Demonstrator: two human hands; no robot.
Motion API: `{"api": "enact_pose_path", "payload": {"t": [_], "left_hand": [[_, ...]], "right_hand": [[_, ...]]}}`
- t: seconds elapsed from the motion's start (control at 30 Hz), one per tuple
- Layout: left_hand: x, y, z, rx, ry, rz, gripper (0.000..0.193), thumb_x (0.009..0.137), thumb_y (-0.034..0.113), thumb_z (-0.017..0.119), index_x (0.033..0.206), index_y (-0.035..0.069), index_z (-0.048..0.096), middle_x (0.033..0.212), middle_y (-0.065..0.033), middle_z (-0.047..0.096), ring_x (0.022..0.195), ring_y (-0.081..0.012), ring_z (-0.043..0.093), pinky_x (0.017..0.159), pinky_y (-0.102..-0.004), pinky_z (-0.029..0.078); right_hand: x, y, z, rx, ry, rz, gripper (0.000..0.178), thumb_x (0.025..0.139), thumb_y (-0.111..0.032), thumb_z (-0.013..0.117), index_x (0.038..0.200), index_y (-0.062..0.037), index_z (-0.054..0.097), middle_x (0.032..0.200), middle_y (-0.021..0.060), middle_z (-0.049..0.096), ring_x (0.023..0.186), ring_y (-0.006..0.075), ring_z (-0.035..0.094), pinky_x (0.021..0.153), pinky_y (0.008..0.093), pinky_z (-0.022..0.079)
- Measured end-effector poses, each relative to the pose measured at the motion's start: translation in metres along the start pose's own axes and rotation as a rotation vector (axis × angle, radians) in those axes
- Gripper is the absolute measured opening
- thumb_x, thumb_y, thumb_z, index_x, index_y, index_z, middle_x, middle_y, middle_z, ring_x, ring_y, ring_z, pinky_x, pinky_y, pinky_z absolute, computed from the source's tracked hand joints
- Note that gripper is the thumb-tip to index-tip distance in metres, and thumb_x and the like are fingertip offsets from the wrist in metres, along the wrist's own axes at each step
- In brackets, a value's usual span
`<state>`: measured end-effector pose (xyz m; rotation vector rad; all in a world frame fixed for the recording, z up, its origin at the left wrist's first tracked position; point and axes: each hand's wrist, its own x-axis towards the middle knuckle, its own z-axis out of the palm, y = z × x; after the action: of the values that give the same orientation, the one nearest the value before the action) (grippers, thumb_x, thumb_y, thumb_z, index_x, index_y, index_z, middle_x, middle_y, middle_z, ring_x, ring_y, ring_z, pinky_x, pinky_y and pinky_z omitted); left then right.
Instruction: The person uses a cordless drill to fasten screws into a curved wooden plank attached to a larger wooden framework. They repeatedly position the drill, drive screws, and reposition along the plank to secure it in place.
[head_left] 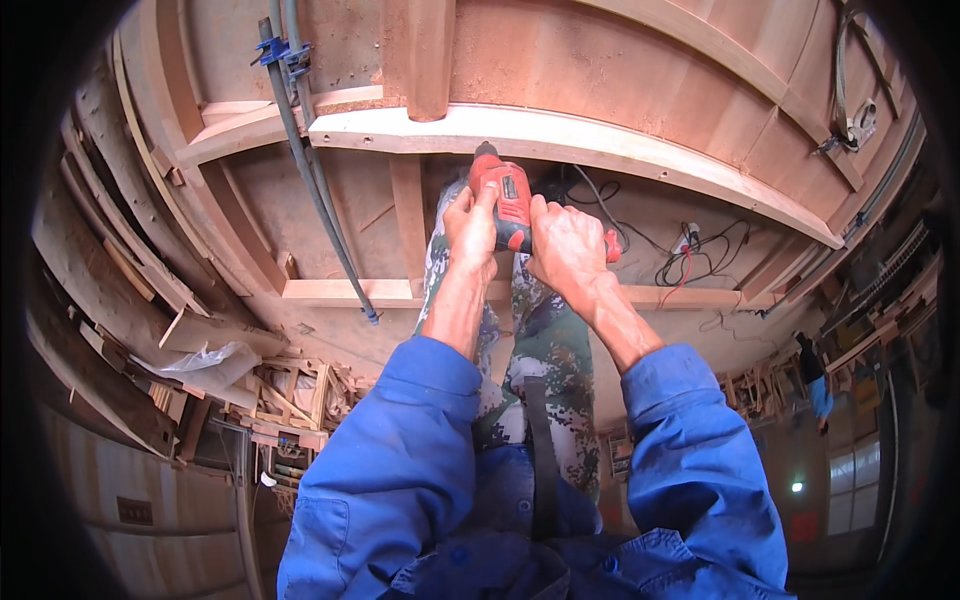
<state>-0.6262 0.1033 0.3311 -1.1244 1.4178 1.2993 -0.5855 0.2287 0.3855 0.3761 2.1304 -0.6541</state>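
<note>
A red and black power drill is held between both my hands. Its black chuck points away from me and meets the near face of a long pale wooden beam; the bit itself is not visible. My left hand is closed around the left side of the drill's body. Wrapped round the drill's rear and handle is my right hand, with a red end of the drill showing beyond it. Several dark holes mark the beam's near face.
Long bar clamps with blue fittings cross the frame at left. A lower wooden rail runs behind my legs. Dark cables lie loosely at right. Timber offcuts are heaped at left. Another person is far off at right.
</note>
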Motion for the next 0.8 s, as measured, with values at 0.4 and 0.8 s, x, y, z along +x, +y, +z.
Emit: {"api": "enact_pose_path", "payload": {"t": [0.4,0.8], "left_hand": [[-0.021,-0.001,-0.015,0.017,-0.031,0.021,0.027,0.097,0.019,0.06,0.116,-0.001,0.063,0.097,-0.0072,0.068,0.08,-0.0126,0.066,0.068,-0.0301,0.055],[0.001,-0.022,-0.013,-0.06,-0.007,0.012,0.022,0.096,0.022,0.062,0.103,0.001,0.067,0.092,-0.0029,0.068,0.078,-0.0095,0.063,0.068,-0.0279,0.052]], "right_hand": [[-0.025,-0.012,0.002,0.04,0.092,-0.045,0.044,0.058,-0.006,0.075,0.096,0.0001,0.054,0.086,0.0179,0.067,0.083,0.0341,0.068,0.068,0.0429,0.057],[-0.004,0.003,0.002,-0.079,0.054,-0.084,0.042,0.06,-0.011,0.076,0.096,0.001,0.056,0.082,0.0143,0.067,0.079,0.0291,0.069,0.064,0.0374,0.056]]}}
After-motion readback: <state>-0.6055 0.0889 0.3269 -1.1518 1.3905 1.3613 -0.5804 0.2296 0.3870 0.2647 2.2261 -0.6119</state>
